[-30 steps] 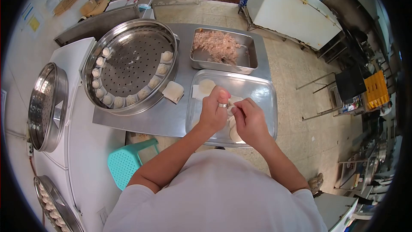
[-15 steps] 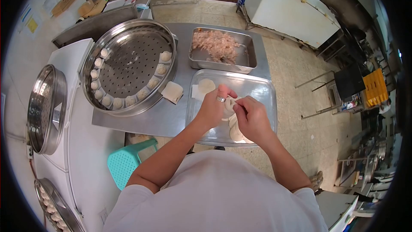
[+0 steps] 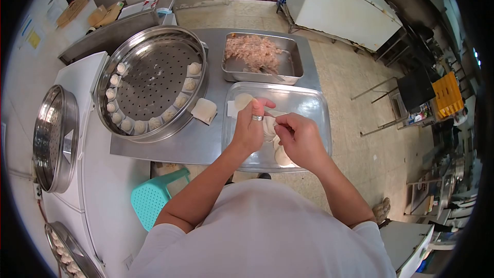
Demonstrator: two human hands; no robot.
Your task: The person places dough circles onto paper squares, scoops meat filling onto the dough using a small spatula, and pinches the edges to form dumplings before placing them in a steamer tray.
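Between my two hands, over the metal tray (image 3: 312, 102), is a pleated dough bun (image 3: 268, 127). My left hand (image 3: 250, 129) cups it from the left, a ring on one finger and the thumb up. With thumb and index finger pinched, my right hand (image 3: 298, 136) grips the bun's edge. Under the hands, flat dough rounds (image 3: 282, 157) lie on the tray, partly hidden. Another dough round (image 3: 243, 101) rests at the tray's upper left on a white paper square. Behind the tray, a deep steel pan (image 3: 292, 72) holds pinkish minced filling (image 3: 253, 51) and a utensil partly sunk in it.
Left on the steel table (image 3: 149, 148) stands a large perforated steamer (image 3: 149, 72), with several filled buns along its rim. A stack of paper squares (image 3: 205, 110) lies beside it. A green stool (image 3: 150, 201) is below the table. More steamer trays (image 3: 55, 139) lean at far left.
The bun's top has been gathered further and looks more closed. My hands stay close together over the tray; the whole view has shifted slightly.
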